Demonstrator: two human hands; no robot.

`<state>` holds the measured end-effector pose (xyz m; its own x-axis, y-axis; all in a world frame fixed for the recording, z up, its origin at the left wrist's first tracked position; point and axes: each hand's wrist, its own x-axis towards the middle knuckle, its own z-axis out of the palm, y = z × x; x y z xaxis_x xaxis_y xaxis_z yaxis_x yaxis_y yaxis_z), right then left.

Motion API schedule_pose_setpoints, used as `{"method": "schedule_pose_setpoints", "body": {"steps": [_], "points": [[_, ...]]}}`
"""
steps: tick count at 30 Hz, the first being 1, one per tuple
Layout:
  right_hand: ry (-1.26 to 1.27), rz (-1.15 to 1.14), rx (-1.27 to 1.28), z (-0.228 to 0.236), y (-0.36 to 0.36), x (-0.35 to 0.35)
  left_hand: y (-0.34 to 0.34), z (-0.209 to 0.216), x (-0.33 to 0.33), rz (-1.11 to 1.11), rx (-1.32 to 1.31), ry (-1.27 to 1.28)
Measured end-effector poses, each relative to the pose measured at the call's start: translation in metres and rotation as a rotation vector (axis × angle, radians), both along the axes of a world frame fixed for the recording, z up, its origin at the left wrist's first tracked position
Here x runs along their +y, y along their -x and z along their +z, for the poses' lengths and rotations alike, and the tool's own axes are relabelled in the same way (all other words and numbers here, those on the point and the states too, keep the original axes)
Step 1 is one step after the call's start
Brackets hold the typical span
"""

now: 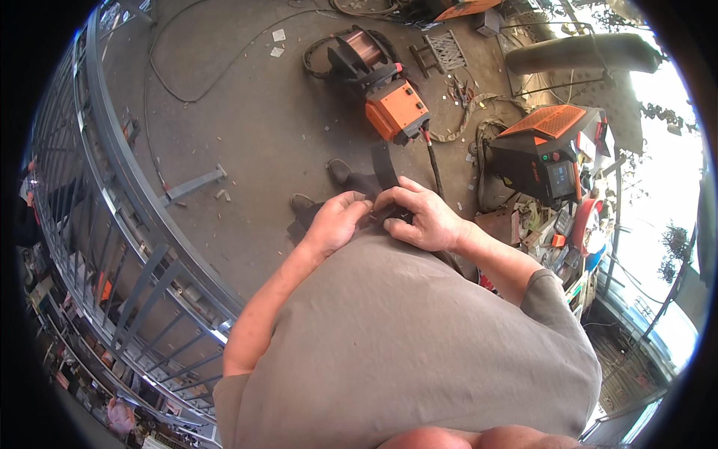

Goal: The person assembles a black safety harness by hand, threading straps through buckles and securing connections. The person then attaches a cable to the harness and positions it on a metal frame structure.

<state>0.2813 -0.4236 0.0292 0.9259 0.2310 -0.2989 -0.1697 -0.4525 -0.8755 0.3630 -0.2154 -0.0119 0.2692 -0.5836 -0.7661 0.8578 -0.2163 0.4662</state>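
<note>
Both my hands meet in front of my waist, just past the hem of my grey-brown shirt. My left hand [338,223] is closed, its thumb and fingertips pinched on a dark belt [384,166]. Close beside it, my right hand [426,218] curls its fingers round the same belt. One flat end of the belt sticks out beyond the right fingers, away from my body. The part between the hands is mostly hidden by my fingers, and a buckle cannot be made out. Beyond them show my dark trousers and shoes [339,171].
Ahead stands an orange wire feeder [396,108] with a copper wire spool [365,46]. An orange-and-black welding machine [550,161] is at right, near a cluttered bench and a lying gas cylinder [580,54]. A curved metal railing [112,150] runs along the left. Cables [183,99] cross the floor.
</note>
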Motion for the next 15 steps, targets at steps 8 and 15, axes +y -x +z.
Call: {"method": "schedule_pose_setpoints", "body": {"steps": [8, 15], "points": [[0.207, -0.047, -0.228, 0.011, 0.005, 0.014, 0.000, -0.001, 0.000, 0.000, 0.024, -0.014], [0.333, -0.085, -0.248, 0.008, 0.005, 0.018, -0.004, -0.007, -0.001, -0.079, -0.015, 0.008]]}}
